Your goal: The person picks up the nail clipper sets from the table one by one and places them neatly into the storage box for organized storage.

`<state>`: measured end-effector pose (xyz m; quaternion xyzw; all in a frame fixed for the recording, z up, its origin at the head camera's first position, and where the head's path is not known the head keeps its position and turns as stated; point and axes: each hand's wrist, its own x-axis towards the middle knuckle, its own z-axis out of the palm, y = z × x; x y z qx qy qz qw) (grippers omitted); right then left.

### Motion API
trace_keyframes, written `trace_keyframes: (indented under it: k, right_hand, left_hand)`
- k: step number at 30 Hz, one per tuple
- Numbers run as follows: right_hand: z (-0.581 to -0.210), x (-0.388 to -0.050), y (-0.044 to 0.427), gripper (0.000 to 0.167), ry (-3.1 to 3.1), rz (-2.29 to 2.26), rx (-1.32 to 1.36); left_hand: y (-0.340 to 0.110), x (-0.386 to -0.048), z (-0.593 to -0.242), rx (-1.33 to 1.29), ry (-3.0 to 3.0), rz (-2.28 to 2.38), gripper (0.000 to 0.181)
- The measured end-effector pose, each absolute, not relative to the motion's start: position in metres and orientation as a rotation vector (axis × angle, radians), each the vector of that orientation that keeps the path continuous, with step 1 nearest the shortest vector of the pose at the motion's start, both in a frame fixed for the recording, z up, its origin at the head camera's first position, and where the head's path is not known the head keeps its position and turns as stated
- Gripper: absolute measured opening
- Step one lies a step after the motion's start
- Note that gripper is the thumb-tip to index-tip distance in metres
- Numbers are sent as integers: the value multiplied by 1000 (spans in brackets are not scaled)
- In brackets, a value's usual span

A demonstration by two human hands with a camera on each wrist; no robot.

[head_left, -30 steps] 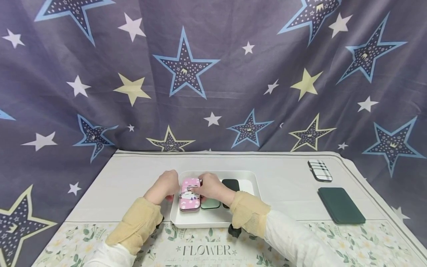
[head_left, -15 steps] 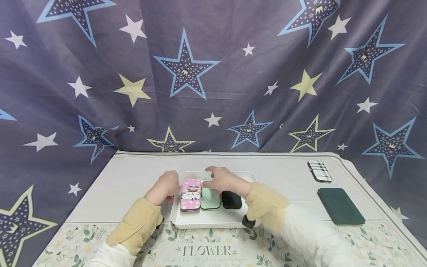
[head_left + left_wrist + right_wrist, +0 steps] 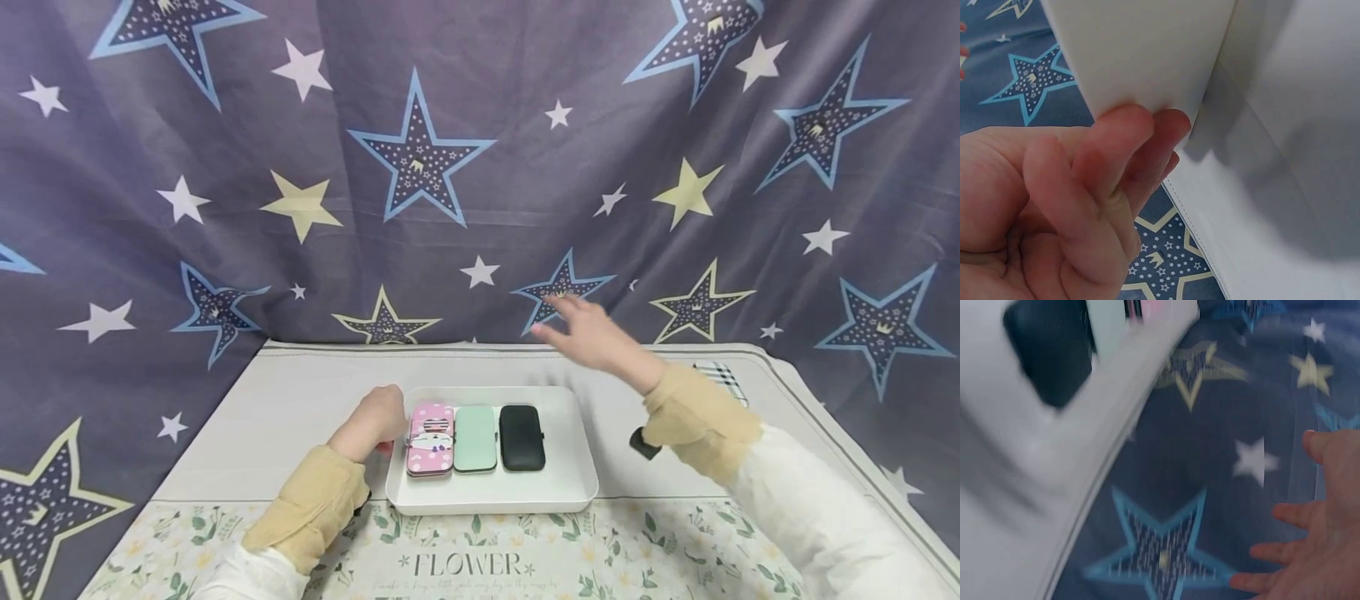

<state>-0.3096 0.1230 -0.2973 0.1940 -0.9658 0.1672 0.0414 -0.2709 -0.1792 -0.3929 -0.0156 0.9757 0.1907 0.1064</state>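
A white tray (image 3: 491, 507) holds a row of small clasp cases: a pink patterned one (image 3: 431, 458) at the left, a mint green one (image 3: 476, 439), and a black one (image 3: 522, 437). My left hand (image 3: 375, 421) grips the tray's left edge. In the left wrist view, curled fingers (image 3: 1125, 128) touch the tray's outer wall (image 3: 1141, 56); the thumb tip is hidden. Raised in the air to the right of the tray, my right hand (image 3: 592, 337) has its fingers spread and holds nothing. The right wrist view is blurred but shows these straight fingers (image 3: 1297, 515).
A white plaid case (image 3: 722, 379) on the right of the table is partly hidden by my right sleeve. A flowered mat (image 3: 465, 567) lettered FLOWER covers the table's front. Behind the table hangs a star-patterned curtain (image 3: 480, 208).
My right hand has left the pink case, moving up and to the right out of the tray. The dark green flat item is now hidden behind the right arm. My left hand stays put.
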Motion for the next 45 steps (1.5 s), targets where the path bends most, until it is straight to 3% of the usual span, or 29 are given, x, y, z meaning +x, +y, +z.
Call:
trace_keyframes:
  k: [13, 26, 45]
  right_hand:
    - [-291, -349, 239, 80, -2891, 460, 203]
    - [-339, -361, 325, 86, -2917, 636, -67]
    - [-407, -355, 357, 80, -3035, 707, -392]
  left_hand:
    - [-180, -270, -393, -27, 2885, 545, 13]
    - [-178, -271, -393, -21, 2890, 539, 18]
    - [-180, -271, -395, -22, 2912, 506, 18]
